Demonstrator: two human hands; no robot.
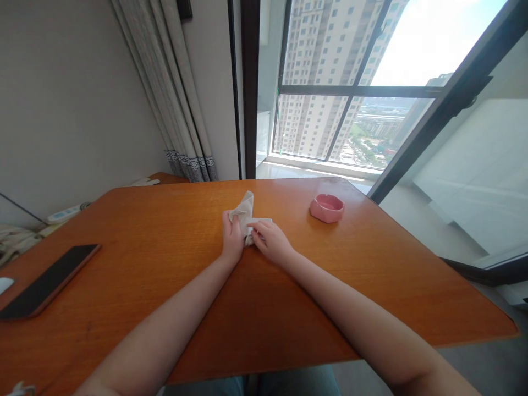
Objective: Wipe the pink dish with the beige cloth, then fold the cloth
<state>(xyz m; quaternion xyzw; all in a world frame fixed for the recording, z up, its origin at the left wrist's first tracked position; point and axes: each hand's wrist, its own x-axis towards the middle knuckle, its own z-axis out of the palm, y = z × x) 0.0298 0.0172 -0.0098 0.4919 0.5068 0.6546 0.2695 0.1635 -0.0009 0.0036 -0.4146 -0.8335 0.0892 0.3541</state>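
Over the middle of the table, my left hand (233, 235) is closed around a crumpled, pale beige cloth or tissue (244, 208), whose tip sticks up above the fingers. Close beside it on the right, my right hand (270, 239) has its fingers bent around a small white object (266, 220). Only a flat white edge of that object shows behind the fingers, so its kind is unclear. The index fingertip of my right hand meets the lower part of the cloth. A bit of crumpled material hangs between the two hands.
A pink ashtray (327, 208) stands on the wooden table (165, 220) at the back right. A long black pad with a brown edge (49, 280) lies at the left, near a partly visible white object (5, 284). Beyond the left edge is a power strip (64, 213).
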